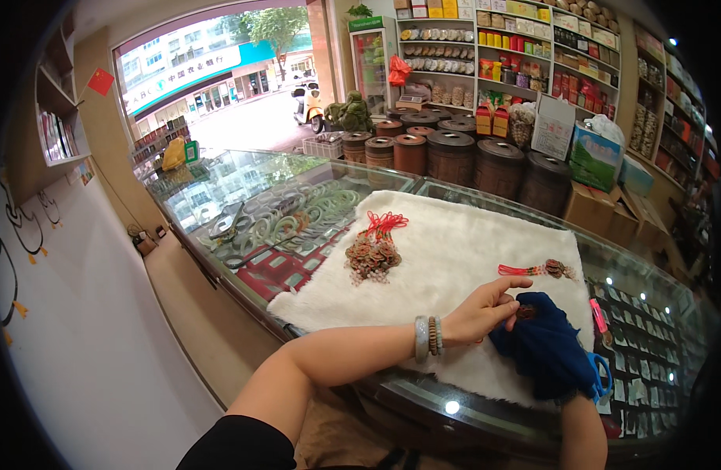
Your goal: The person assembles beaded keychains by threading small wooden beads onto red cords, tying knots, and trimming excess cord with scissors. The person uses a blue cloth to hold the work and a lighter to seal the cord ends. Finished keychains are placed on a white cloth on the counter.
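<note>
My left hand [483, 312] reaches over the white fur mat [454, 227], a pale bangle and bead bracelets on its wrist. Its thumb and fingers close at the edge of a brown coin-like charm [525, 312], mostly hidden. Dark blue cloth [544, 345] wraps round this charm and covers most of my right hand [565, 395], which grips the cloth from below; those fingers are hidden. Beyond my left hand lies a charm with red cords [552, 269]. Further left, a heap of coin charms [372, 257] with red cords and beads rests on the mat.
Under the mat is a glass display counter [298, 168], with green bangles [298, 219] inside. A light blue loop [603, 374] and a pink object [598, 316] lie beside the cloth. Brown lidded drums [452, 155] and cardboard boxes [599, 205] stand behind the counter.
</note>
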A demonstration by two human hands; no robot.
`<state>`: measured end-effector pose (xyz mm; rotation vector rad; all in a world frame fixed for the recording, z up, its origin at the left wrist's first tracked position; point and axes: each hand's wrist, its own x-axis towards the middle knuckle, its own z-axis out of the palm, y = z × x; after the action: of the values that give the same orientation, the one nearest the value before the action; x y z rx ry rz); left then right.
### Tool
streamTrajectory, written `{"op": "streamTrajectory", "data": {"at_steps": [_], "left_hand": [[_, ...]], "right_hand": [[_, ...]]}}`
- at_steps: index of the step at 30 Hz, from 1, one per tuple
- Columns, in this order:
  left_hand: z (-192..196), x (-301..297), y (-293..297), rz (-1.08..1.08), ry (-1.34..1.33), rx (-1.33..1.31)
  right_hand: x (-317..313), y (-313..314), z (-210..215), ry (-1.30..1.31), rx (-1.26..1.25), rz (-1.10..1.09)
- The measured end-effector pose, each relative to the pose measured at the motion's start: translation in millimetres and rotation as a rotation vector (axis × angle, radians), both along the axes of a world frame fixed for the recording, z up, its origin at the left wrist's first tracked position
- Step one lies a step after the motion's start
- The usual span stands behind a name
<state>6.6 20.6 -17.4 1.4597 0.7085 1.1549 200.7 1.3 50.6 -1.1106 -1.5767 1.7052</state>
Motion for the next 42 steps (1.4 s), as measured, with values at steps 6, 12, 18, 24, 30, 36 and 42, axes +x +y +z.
{"op": "streamTrajectory", "data": {"at_steps": [6,12,18,24,30,36,42], "left_hand": [[-5,9,-4,0.051,0.088,0.156],[6,7,-11,0.000,0.086,0.149],[7,8,-15,0.228,0.218,0.417],[20,-5,-10,0.320,0.206,0.260],[18,1,-19,0.201,0.055,0.145],[24,-8,-12,0.128,-0.046,-0.041],[22,-8,-5,0.150,-0.032,-0.111]], "right_hand": [[3,8,-9,-0.092,0.282,0.119],[8,19,-33,-0.519,1.052,0.094],[16,15,-16,-0.604,1.322,0.185],[12,8,6,-0.424,0.975,0.161],[10,6,13,-0.645,1.278,0.108],[-5,12,20,-1.044,0.994,0.148],[-1,23,11,-0.621,1.067,0.116]]}}
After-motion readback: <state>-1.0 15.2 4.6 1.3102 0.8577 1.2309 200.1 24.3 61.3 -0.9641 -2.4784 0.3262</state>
